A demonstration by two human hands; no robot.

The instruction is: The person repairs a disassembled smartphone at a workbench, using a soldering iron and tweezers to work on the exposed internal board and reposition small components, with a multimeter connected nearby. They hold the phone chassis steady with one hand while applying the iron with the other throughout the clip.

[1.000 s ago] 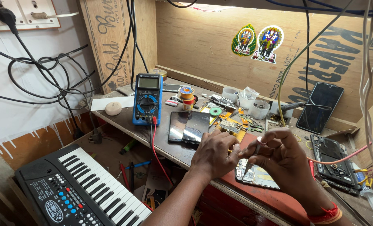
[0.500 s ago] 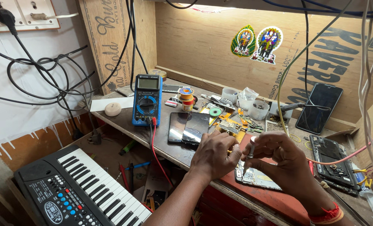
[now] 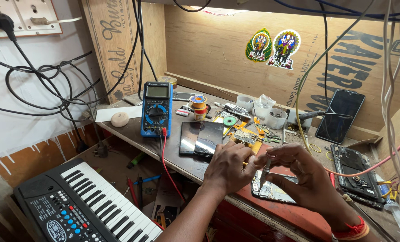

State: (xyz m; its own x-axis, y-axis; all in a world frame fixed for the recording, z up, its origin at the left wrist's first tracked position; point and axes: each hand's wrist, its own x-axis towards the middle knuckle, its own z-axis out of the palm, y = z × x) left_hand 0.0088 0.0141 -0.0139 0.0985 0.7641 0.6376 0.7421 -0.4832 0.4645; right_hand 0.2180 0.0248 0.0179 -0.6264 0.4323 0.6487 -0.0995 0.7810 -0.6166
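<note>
Two hands over an opened phone (image 3: 274, 190) on the counter (image 3: 132, 132): blue multimeter (image 3: 156, 109) far left, left hand (image 3: 229, 168) curled, fingertips steadying, right hand (image 3: 298, 177) pinching a thin screwdriver (image 3: 263, 172) upright, tip down on the phone.

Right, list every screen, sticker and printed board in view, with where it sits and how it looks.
Multimeter: bench left, blue case, grey display, black dial.
Two phones: flat beside it, dark glossy screens.
Black phone: leaning on the back board, right, screen dark.
Stickers: two leaf shapes on the back board, yellow-green rims.
Plywood strip: upright at left, dark lettering.
Keyboard: lower left, black with coloured buttons.
</note>
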